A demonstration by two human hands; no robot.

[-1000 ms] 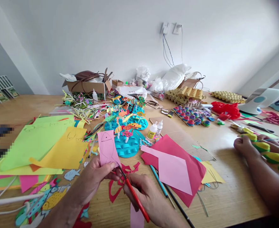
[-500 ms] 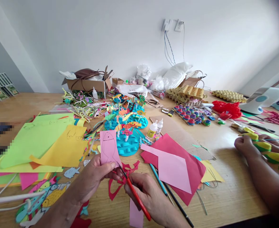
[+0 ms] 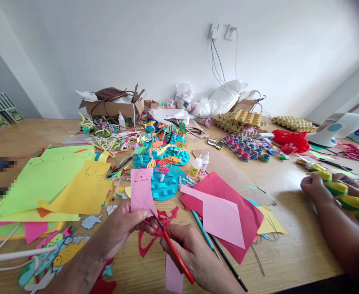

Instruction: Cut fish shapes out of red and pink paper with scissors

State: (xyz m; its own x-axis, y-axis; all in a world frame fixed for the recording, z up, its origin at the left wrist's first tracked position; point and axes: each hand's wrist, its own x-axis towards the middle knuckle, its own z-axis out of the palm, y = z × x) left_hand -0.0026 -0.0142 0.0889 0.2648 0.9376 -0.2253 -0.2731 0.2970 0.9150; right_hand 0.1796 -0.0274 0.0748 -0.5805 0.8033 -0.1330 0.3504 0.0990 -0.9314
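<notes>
Between thumb and fingers, my left hand [image 3: 127,222] grips a strip of pink paper [image 3: 141,192] with a fish outline drawn on it. The strip stands upright above the hand. My right hand [image 3: 188,249] is closed around red-handled scissors [image 3: 176,255]. Their dark blades meet the lower right edge of the pink strip; the tips are partly hidden by paper and fingers. Red paper scraps [image 3: 145,243] lie on the table below and behind the hands. Another pink piece [image 3: 173,275] lies under my right hand.
Pink and red sheets [image 3: 224,220] lie at right beside pencils [image 3: 203,230]. Green and yellow sheets [image 3: 41,183] and cut paper fish [image 3: 69,253] are at left. Glue bottles [image 3: 194,166] stand behind, near blue fish decorations [image 3: 162,183]. At right, another person's hand [image 3: 314,188] holds painted yellow-green cups.
The pink strip has shifted very slightly to the right. The scissors and both hands stay almost where they were.
</notes>
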